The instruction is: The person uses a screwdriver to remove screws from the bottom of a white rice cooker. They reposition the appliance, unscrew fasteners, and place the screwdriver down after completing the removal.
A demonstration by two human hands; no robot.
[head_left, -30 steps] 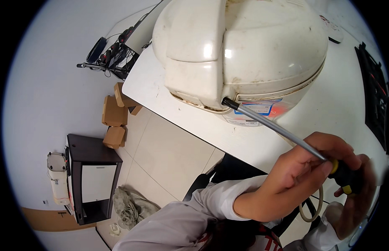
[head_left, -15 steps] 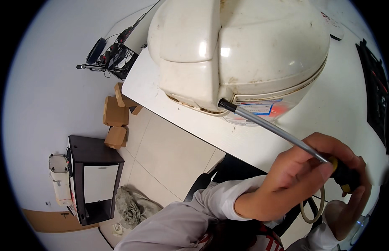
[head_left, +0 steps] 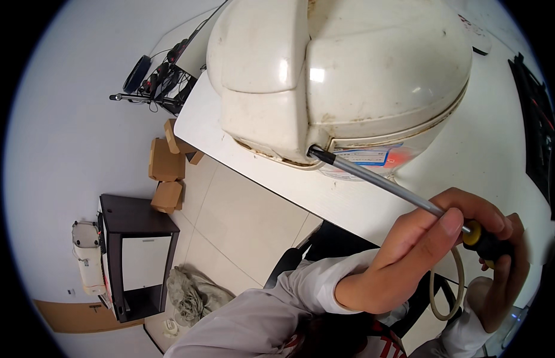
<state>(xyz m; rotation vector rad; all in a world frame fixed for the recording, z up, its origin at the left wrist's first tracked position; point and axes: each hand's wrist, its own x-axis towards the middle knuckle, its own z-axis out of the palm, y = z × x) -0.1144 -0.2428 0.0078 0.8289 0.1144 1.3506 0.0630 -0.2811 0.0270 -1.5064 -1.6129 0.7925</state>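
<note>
An old white domed appliance [head_left: 385, 71] that looks like a rice cooker lies on the table, stained along its seams. A long screwdriver [head_left: 391, 188] has its black tip in a recess at the appliance's lower edge, and its shaft slants down to the right. My left hand [head_left: 409, 250] is closed round the lower shaft near the handle, with the thumb lying along the metal. At the black and yellow handle, my right hand [head_left: 504, 280] grips with curled fingers, partly hidden behind the handle and blurred at its edge.
The white table [head_left: 229, 137] has its near edge running below the appliance. A black tool case [head_left: 531, 131] sits at the right. Below my hands hangs a beige cord [head_left: 459, 292]. Cardboard boxes [head_left: 167, 161], a dark cabinet [head_left: 140, 215] and crumpled grey cloth [head_left: 191, 295] are at floor level left.
My left thumb has shifted up and left along the shaft, uncovering the yellow collar of the handle. The appliance and screwdriver tip appear slightly further left in the view.
</note>
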